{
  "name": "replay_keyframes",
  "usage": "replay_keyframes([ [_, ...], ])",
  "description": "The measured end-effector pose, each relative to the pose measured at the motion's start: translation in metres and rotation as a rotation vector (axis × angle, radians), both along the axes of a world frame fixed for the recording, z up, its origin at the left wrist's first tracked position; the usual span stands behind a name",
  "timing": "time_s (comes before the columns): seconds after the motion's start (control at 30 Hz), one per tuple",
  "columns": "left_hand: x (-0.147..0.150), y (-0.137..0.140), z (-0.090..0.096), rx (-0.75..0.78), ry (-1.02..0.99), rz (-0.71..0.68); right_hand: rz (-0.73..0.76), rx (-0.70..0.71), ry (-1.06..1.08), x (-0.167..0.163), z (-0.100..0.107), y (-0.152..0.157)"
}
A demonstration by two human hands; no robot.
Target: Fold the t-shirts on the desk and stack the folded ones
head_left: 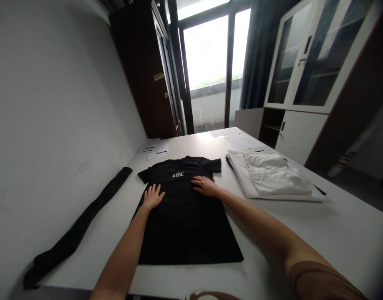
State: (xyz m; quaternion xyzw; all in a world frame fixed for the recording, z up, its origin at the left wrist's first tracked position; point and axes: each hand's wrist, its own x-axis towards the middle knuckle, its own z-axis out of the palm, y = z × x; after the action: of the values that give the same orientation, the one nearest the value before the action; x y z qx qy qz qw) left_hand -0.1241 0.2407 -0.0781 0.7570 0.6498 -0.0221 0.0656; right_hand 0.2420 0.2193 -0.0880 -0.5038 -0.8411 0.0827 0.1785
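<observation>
A black T-shirt (pixel 185 225) with white lettering on its chest lies spread on the white table, collar away from me and hem toward me. On its left side, just below the sleeve, my left hand (pixel 153 197) rests flat with fingers apart. My right hand (pixel 206 186) lies flat near the right side of the chest, fingers stretched toward the lettering. A small yellow patch shows at the shirt's edge beside that hand. Neither hand grips the fabric.
Right of the shirt is a stack of folded white cloth (pixel 273 173) with dark fabric under it. A long black rolled cloth (pixel 81 223) runs along the left wall. Papers (pixel 157 148) lie at the table's far end. A white cabinet (pixel 304 125) stands beyond the table on the right.
</observation>
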Motion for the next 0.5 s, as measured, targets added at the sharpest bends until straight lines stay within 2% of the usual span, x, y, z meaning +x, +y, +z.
replay_keyframes([
  [0.1,-0.003,-0.002,0.006,0.003,0.036,0.077,-0.003,-0.004,-0.007,0.0,0.001,-0.001],
  [0.2,0.016,-0.015,0.008,0.084,0.059,0.046,-0.003,-0.006,-0.012,0.0,0.001,-0.001],
  [0.3,0.05,-0.034,0.008,0.145,-0.008,-0.129,-0.004,-0.002,-0.007,0.0,0.001,-0.001],
  [0.4,0.078,-0.054,0.006,0.09,-0.107,-0.361,-0.008,0.003,-0.005,0.0,0.0,0.0],
  [0.5,0.09,-0.065,0.005,0.049,-0.132,-0.464,-0.008,0.0,-0.013,-0.001,-0.001,0.001],
])
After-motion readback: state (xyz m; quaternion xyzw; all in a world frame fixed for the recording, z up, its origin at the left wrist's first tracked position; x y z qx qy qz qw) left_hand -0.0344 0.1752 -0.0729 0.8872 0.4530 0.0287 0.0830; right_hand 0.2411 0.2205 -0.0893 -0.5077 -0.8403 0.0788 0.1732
